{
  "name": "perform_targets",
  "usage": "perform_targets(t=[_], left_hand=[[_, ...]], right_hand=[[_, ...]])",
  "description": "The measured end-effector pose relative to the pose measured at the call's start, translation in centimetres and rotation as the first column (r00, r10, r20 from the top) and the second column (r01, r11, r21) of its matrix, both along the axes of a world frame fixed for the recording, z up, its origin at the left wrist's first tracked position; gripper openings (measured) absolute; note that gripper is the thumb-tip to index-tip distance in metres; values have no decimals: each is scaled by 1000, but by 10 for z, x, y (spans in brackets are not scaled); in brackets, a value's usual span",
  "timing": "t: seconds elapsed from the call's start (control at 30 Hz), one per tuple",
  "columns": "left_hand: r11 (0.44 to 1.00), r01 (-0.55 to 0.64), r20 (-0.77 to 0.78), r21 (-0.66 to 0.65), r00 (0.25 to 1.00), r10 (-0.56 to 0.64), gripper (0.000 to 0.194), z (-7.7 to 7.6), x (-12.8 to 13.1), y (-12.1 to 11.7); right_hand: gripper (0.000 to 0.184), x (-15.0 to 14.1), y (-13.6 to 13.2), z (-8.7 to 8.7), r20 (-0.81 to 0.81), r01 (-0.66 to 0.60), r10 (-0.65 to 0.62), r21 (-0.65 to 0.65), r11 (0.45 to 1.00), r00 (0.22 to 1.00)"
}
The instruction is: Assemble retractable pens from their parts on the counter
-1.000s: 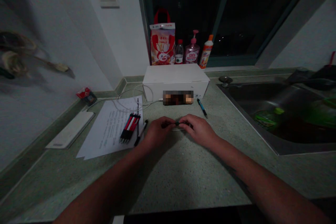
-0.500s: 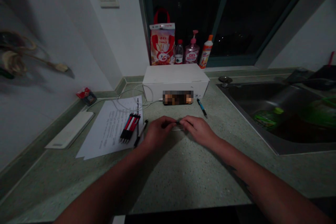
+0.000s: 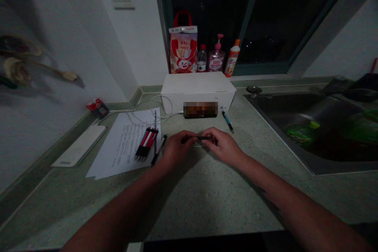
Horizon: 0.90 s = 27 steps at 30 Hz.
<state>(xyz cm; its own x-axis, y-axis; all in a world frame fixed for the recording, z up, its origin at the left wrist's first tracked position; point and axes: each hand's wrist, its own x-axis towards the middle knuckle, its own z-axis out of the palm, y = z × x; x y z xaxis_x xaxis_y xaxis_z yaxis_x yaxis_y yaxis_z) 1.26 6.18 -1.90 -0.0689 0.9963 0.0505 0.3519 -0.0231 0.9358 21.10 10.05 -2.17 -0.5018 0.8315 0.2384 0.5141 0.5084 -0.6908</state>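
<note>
My left hand (image 3: pixel 179 147) and my right hand (image 3: pixel 222 145) meet above the counter, both with fingers closed on a slim black pen part (image 3: pixel 203 138) that lies level between them. Its ends are hidden in my fingers. Just below it a thin pale strip (image 3: pixel 200 145) shows on the counter, partly covered by my hands. Left of my left hand lies a single black-and-white pen (image 3: pixel 159 149). A row of several pens (image 3: pixel 147 143) in red, white, blue and black rests on printed sheets (image 3: pixel 118 141). Beyond my right hand is a blue-and-black pen (image 3: pixel 227 121).
A phone (image 3: pixel 201 110) with a white cable (image 3: pixel 169 117) leans against a white box (image 3: pixel 197 83). Bottles (image 3: pixel 216 59) and a red bag (image 3: pixel 183 51) stand behind. The steel sink (image 3: pixel 277 141) is at the right, a white flat case (image 3: pixel 78 147) at the left.
My right hand's fingers have shifted slightly right along the black pen part, and more of it shows between my hands. My left hand stays nearly in place.
</note>
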Motion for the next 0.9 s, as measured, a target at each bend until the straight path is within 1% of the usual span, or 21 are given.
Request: perform_targets(t=[0.03,0.1,0.2,0.27,0.37,0.43,0.5,0.57,0.6,0.67,0.73,0.77,0.83,0.9], left_hand=[[1000,1,-1,5,1000,-1,14,0,0,0],[1000,6,7,7,1000,-6,14,0,-1,0],[1000,1,11,-7,1000,-1,13,2,-1,1],[1000,-3,0,-16,1000,3,12,3,-1,0],[1000,1,-17,-21,1000,-1,12,4,-1,0],[1000,7,-20,-20,1000,-7,13,3,-1,-1],[1000,11,-20,-21,1000,-11,14,2,-1,-1],[1000,7,-20,-22,1000,-7,14,0,-1,0],[1000,3,-21,-23,1000,-4,14,-1,-2,0],[1000,2,-21,-24,1000,-2,15,-2,-2,0],[999,10,-12,-30,1000,-11,16,-3,-2,1],[999,13,-6,-35,1000,-13,16,-4,-2,1],[999,4,1,-36,1000,-4,15,-4,-2,1],[999,-14,-6,-30,1000,14,14,-4,-1,1]], right_hand=[[11,0,0,0,15,-8,8,3,1000,1000],[18,0,0,1,45,-15,14,12,1000,999],[15,-1,0,0,54,8,-9,9,1000,998],[22,0,0,-2,50,24,-24,4,1000,998],[11,1,1,-3,54,4,-5,23,1000,999],[16,1,1,-3,56,-6,5,23,1000,998],[12,0,0,-2,55,9,-10,9,1000,998],[20,0,0,-1,52,27,-27,-1,1000,998],[18,0,0,0,54,27,-27,3,1000,998],[8,0,0,0,69,10,-12,21,1000,998],[18,0,0,1,80,-2,0,31,1000,997],[18,0,1,0,77,-1,-2,29,1000,997],[11,0,1,0,67,14,-15,14,1000,998],[19,0,1,-1,70,25,-25,2,1000,997]])
